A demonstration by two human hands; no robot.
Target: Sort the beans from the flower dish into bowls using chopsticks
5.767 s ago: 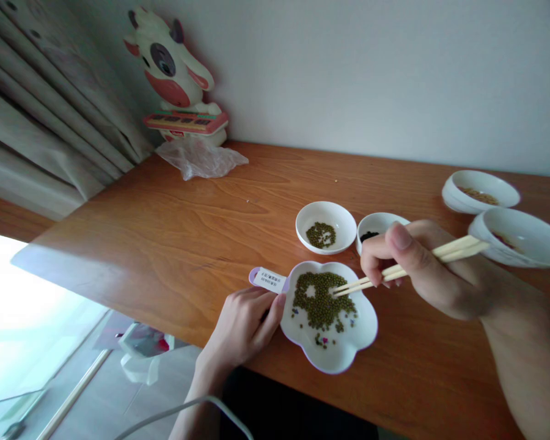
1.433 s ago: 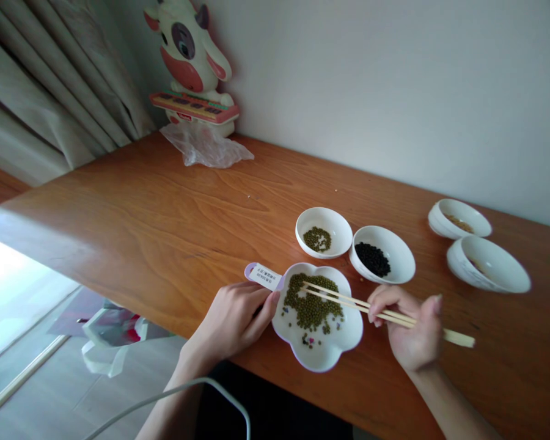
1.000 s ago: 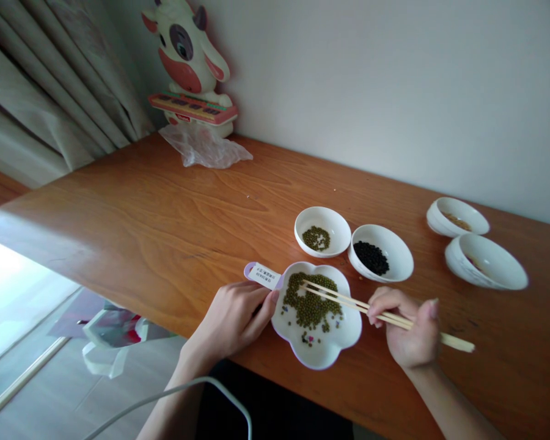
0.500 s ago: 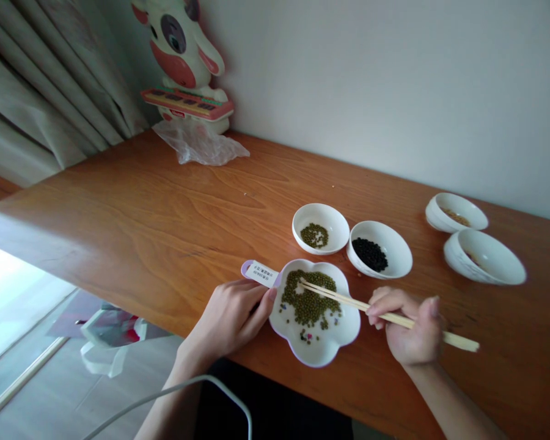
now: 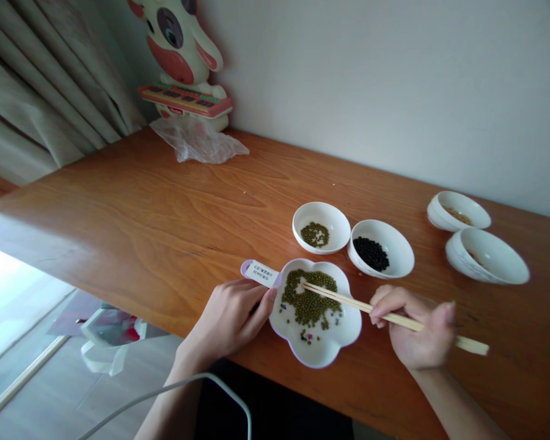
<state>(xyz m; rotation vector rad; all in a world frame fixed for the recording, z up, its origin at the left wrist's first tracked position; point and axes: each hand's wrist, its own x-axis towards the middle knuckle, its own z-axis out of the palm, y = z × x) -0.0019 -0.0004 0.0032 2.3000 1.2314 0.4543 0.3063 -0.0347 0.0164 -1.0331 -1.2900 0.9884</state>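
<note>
My left hand point(image 5: 233, 321) lies at seven o'clock, back upward, fingers bent and partly hidden, thumb point(image 5: 262, 308) pointing to two. My right hand point(image 5: 419, 336), at four, closes in a pinching grip, fingers point(image 5: 387, 299) toward ten, thumb point(image 5: 443, 319) raised toward one.

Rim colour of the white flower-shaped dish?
The rim is pale purple, best seen in the head view.

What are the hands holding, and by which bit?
The right hand holds chopsticks past their middle, toward the thick end. The left hand holds the flower dish at its rim, beside the handle.
</note>
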